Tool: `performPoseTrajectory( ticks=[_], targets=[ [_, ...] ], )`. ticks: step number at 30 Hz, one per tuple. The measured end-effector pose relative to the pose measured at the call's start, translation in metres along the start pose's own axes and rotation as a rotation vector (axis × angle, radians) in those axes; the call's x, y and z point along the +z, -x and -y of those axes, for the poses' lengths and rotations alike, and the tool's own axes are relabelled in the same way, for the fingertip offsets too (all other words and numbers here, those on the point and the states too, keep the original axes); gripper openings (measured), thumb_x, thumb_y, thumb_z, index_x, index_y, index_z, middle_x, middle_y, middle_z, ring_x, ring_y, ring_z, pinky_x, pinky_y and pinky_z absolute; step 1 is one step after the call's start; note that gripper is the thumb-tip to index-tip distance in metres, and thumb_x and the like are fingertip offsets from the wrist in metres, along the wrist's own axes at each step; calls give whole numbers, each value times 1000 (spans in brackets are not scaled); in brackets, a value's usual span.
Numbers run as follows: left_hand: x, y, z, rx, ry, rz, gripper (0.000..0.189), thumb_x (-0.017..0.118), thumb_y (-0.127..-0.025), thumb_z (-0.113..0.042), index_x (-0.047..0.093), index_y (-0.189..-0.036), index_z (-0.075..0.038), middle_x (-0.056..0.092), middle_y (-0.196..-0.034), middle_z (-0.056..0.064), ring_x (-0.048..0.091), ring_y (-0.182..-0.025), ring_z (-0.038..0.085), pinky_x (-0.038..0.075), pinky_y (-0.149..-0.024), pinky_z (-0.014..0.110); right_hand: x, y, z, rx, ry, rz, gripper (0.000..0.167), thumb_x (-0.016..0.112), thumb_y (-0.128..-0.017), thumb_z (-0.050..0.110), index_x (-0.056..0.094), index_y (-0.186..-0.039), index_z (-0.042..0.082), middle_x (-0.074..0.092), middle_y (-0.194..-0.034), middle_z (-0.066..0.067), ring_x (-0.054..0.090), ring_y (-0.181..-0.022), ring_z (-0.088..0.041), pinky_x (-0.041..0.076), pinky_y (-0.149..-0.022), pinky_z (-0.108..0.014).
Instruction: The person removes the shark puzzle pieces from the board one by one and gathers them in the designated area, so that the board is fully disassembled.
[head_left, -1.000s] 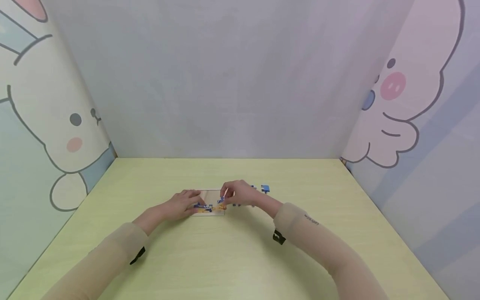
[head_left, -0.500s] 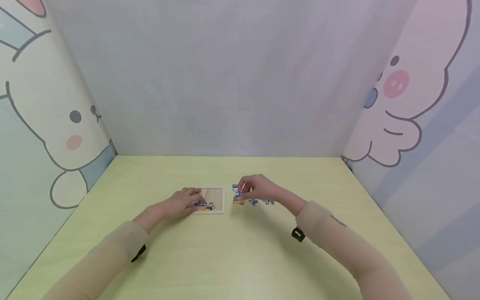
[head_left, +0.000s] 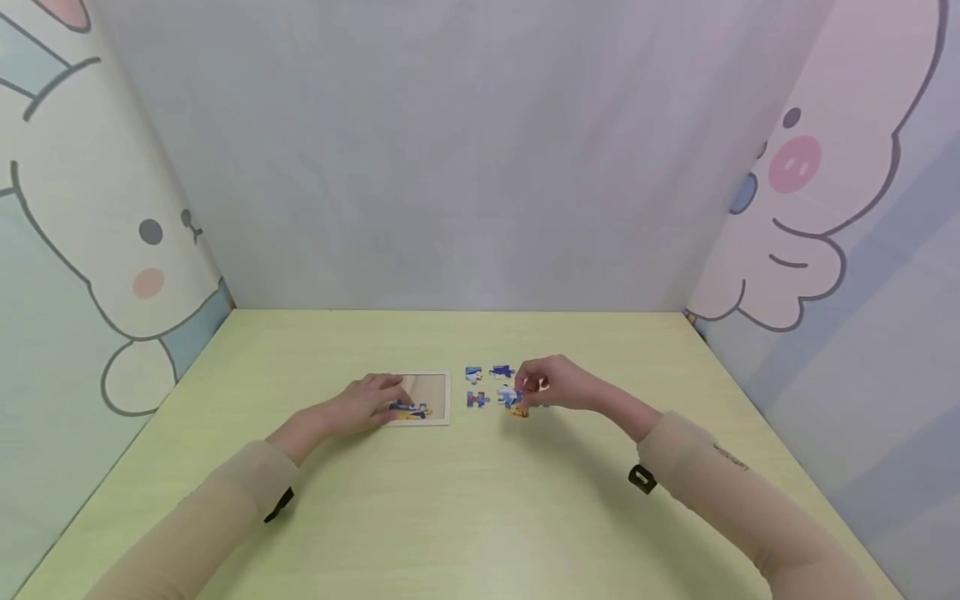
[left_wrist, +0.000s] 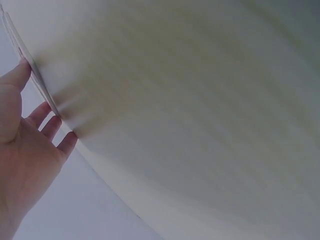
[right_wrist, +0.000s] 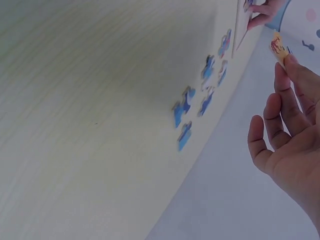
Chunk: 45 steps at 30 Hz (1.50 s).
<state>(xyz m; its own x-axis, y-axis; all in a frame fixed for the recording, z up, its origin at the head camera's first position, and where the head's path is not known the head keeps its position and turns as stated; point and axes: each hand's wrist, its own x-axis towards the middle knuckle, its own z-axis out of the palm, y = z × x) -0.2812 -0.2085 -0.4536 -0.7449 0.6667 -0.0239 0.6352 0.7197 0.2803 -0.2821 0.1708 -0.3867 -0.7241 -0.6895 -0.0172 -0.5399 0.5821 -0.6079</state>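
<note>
My left hand point(head_left: 367, 403) rests over the left side of a small wooden puzzle tray point(head_left: 447, 400), fingers stretched across it. In the left wrist view its thumb and fingertips touch the tray's edge point(left_wrist: 37, 80). Joined puzzle pieces point(head_left: 412, 412) in blue and yellow lie along the near side of the tray; the hand hides its left part. Between thumb and index finger, my right hand point(head_left: 558, 383) pinches a yellow-orange puzzle piece point(right_wrist: 278, 47), held up over the table to the right of the tray. The other fingers of that hand are loosely bent.
Several loose blue puzzle pieces lie right of the tray, among them one with a red patch point(head_left: 477, 400) and a blue-and-white one point(head_left: 473, 375). Some are partly behind my right hand. A pale yellow table point(head_left: 480, 500) meets a grey curtain point(head_left: 450, 167) at its far edge.
My right hand has moved right, from the tray's right side to over the loose pieces, carrying the yellow-orange puzzle piece. The left hand has stayed on the tray.
</note>
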Motion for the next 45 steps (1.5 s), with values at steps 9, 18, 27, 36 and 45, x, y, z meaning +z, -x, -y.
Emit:
performPoseTrajectory(
  ticks=[9,18,27,36,45],
  targets=[
    [-2,0,-1,1,6,1,26,56,-96,-28,56,-121,-23,36,-146,21,33,-132,45,30,-100,65,2,20,-20,81,-11,52,12,71,-84,16,64,-93,19,66,-80,10,61,-76,-8,50,-72,-26],
    [1,-1,0,-8,9,1,26,56,-96,-28,56,-121,-24,37,-146,21,33,-132,44,30,-100,65,12,27,-40,137,-5,62,11,72,-83,16,65,-91,18,63,-81,8,56,-75,-9,49,-68,-23],
    [-1,0,-1,-8,15,-4,28,56,-96,-28,55,-123,-23,37,-146,21,33,-132,44,30,-100,65,21,26,-51,133,8,43,10,72,-84,12,64,-89,16,58,-79,6,52,-75,-11,46,-67,-22],
    [-1,-2,-1,-31,35,-13,45,59,-94,-27,45,-136,-21,40,-144,15,37,-130,39,33,-98,62,21,26,-53,179,25,32,11,73,-83,16,66,-91,17,58,-78,6,51,-74,-11,45,-65,-21],
    [-5,-2,-3,-125,73,-9,58,63,-91,-27,40,-143,-15,33,-148,17,28,-135,41,28,-102,65,10,17,-35,114,43,-35,16,72,-84,15,66,-97,10,58,-78,7,51,-74,-12,44,-64,-23]
  ],
)
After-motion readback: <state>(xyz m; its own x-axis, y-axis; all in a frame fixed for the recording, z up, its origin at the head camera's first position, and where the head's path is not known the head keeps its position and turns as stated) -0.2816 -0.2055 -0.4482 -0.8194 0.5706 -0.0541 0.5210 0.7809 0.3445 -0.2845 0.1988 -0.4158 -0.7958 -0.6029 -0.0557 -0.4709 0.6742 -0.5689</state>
